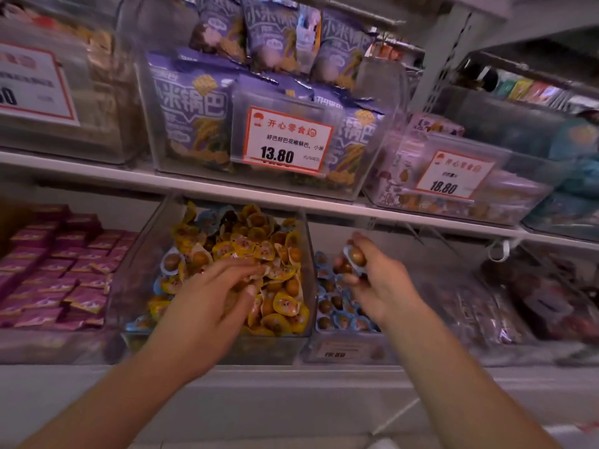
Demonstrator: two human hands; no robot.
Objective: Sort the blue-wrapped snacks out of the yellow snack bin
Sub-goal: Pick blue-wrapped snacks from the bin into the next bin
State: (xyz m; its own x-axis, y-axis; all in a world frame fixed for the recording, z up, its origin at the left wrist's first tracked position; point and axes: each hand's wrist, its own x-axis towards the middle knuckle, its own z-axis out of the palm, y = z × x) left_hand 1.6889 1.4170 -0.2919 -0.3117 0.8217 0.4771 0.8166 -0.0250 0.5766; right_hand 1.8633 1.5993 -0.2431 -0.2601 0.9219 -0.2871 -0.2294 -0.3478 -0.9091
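Reaching into the yellow snack bin (304, 241), our left hand (210, 296) rests relaxed fingers on yellow packets while our right hand (372, 273) pinches blue-wrapped snacks (355, 256) over the neighbouring bin (343, 346).

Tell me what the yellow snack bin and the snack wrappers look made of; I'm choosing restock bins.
The bin looks like clear rigid plastic: the snacks show through its glossy walls. The yellow wrappers seem thin glossy plastic film, crinkled, catching light. The blue-wrapped snack in the right hand has a clear front showing a brown ball, probably the same film.
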